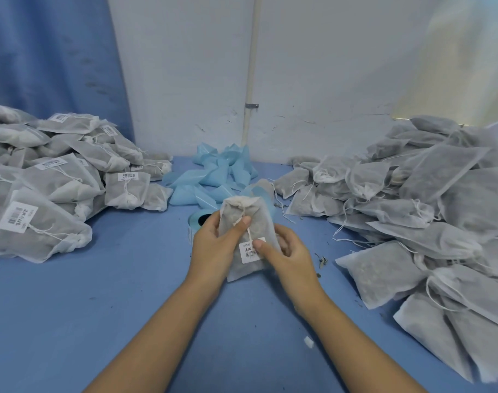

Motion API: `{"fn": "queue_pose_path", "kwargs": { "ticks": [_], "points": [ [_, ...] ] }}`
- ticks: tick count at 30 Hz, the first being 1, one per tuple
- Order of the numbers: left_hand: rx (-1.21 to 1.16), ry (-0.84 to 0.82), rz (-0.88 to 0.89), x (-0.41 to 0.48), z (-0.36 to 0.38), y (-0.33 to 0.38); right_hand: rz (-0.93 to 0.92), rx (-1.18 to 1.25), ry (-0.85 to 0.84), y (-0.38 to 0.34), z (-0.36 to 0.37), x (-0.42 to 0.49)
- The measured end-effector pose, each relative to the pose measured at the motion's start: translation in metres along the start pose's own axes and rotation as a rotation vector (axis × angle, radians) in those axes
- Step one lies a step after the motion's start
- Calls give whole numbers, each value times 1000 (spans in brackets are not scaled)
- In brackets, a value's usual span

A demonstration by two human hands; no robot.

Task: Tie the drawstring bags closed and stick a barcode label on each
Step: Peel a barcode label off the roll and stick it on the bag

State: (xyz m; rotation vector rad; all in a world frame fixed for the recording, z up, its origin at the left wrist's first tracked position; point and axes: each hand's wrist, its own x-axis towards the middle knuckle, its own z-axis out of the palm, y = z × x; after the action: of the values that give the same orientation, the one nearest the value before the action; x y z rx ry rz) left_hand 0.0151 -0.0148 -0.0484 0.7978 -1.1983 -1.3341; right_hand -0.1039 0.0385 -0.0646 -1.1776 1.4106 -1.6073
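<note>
Left hand, right hand grip bag, hiding most of label roll

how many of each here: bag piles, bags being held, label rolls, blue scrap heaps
bag piles: 2 (labelled pile, unlabelled pile)
held bag: 1
label roll: 1
blue scrap heap: 1
total: 5

A blue curtain hangs left of a scuffed white wall, where a clamped pipe runs down behind the blue table. Crumpled pale-blue strips, possibly backing paper, lie heaped at the rear.
</note>
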Motion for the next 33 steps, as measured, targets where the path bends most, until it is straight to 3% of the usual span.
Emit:
{"fn": "queue_pose_path", "kwargs": {
  "ticks": [7,11,15,22,25,28,33],
  "points": [
    [22,-226,-202,-6,1,-5,103,305,103,-4,-5,2],
    [-170,-260,-346,-4,-1,-8,137,410,96,-6,-4,2],
    [-237,-278,-373,-4,-4,-5,153,513,53,-7,-2,2],
    [177,-356,-268,-5,-4,3,134,490,133,-4,-4,6],
    [-188,-89,-168,5,-4,13,174,470,175,-5,-4,7],
    [-618,-46,-109,18,-13,27,196,473,180,-5,-5,6],
    [-564,-127,-186,13,-19,25,219,537,196,-3,-7,8]
  ]
}}
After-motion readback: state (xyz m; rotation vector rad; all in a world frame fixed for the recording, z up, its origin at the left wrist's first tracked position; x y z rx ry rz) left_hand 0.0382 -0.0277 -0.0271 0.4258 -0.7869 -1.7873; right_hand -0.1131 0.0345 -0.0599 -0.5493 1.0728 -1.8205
